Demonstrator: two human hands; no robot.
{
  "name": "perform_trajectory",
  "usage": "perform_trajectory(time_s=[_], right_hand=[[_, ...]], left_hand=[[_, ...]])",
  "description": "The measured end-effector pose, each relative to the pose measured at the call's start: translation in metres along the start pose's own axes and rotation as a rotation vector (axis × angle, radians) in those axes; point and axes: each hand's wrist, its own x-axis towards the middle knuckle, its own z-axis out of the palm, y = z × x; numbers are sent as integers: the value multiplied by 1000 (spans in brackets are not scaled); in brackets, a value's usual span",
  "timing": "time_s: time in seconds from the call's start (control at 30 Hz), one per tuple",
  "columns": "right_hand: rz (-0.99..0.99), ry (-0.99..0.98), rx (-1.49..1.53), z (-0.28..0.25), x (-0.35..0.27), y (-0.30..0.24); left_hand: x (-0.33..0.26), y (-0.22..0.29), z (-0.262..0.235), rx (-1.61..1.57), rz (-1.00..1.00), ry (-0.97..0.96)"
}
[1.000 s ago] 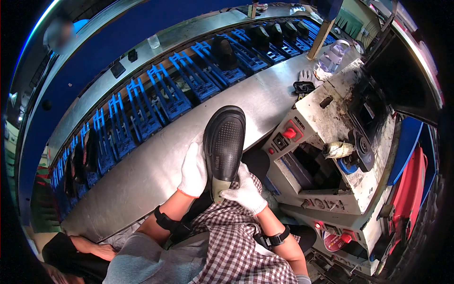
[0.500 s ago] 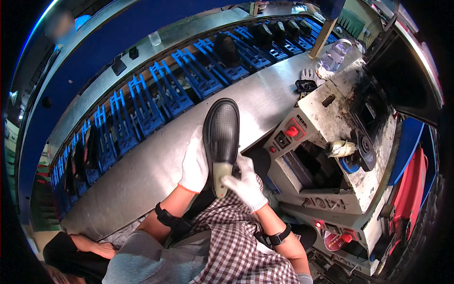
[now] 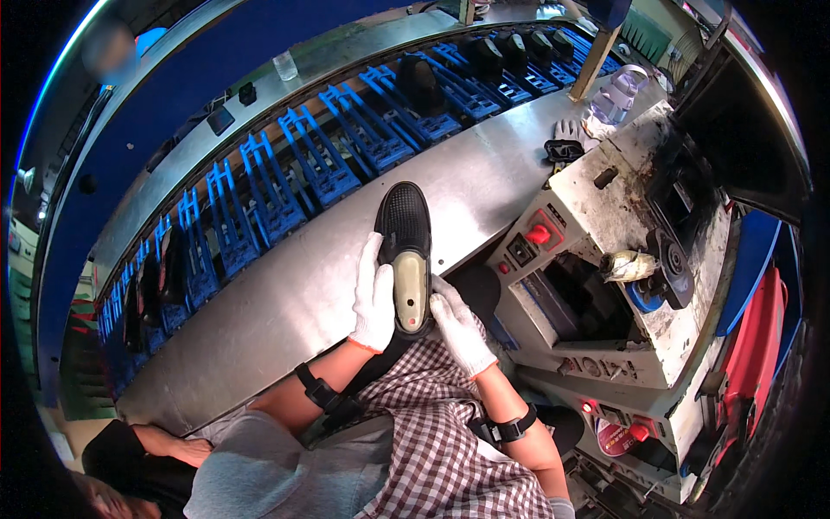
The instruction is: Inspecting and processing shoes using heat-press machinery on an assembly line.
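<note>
A black slip-on shoe (image 3: 404, 212) with a textured upper points away from me, just over the near edge of the metal table. Inside its opening sits a pale shoe last (image 3: 410, 281) with a dark hole and a red dot near the heel end. The black heel rim now runs around the last. My left hand (image 3: 373, 298), in a white glove, grips the shoe's left side, fingers stretched along it. On the right side near the heel, my gloved right hand (image 3: 456, 324) holds the shoe with bent fingers. Its thumb is partly hidden.
The metal table (image 3: 259, 311) runs from lower left to upper right. Behind it stands a row of blue racks (image 3: 320, 164), some carrying dark shoes. At right is a stained machine (image 3: 553, 285) with a red knob. A clear jug (image 3: 616, 97) stands beyond it. Another person's arm (image 3: 173, 445) shows at lower left.
The shoe's heel has come up around the last, whose heel end stuck out bare before. My right hand moved from the last to the shoe's right side; my left fingers shifted onto its upper edge.
</note>
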Motion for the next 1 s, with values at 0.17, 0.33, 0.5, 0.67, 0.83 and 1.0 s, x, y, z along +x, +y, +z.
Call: perform_trajectory(time_s=[0.17, 0.33, 0.5, 0.67, 0.83, 1.0], right_hand=[[-19, -71, -3, -10, 1, 16], [-3, -53, 68, -8, 0, 15], [84, -83, 142, -7, -4, 1], [58, -162, 173, -2, -11, -17], [-6, -142, -89, 11, -4, -23], [-26, -109, -41, 13, -7, -14]], left_hand=[[3, -2, 5, -298, -125, 56], [4, 0, 5, -353, -141, 71], [1, 1, 6, -328, -115, 75], [0, -1, 5, -97, 35, 99], [1, 0, -2, 223, 222, 78], [-1, 2, -4, 290, 281, 48]])
